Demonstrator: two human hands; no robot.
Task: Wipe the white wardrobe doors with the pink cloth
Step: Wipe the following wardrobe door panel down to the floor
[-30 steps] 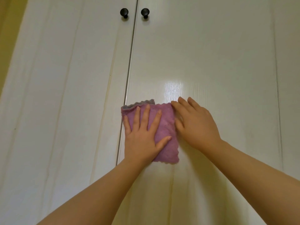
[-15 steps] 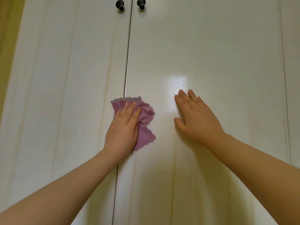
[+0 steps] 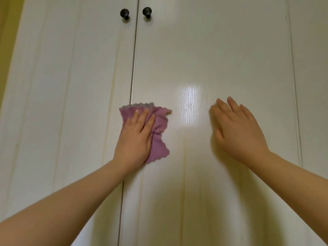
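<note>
Two tall white wardrobe doors fill the view, the left door (image 3: 71,103) and the right door (image 3: 213,50), meeting at a seam in the middle. My left hand (image 3: 134,139) holds the pink cloth (image 3: 158,139) against the seam. The cloth is bunched up, my fingers lie over it and my thumb is hidden in its folds. My right hand (image 3: 237,132) lies open on the right door with fingers spread and holds nothing. It is well to the right of the cloth.
Two black round knobs (image 3: 124,13) (image 3: 147,11) sit either side of the seam near the top. A yellow wall (image 3: 7,41) borders the left door. Another white panel (image 3: 312,86) continues at the far right.
The cloth went from spread flat under both hands to bunched in my left hand, shifted left onto the seam. My right hand came off the cloth and moved right along the door.
</note>
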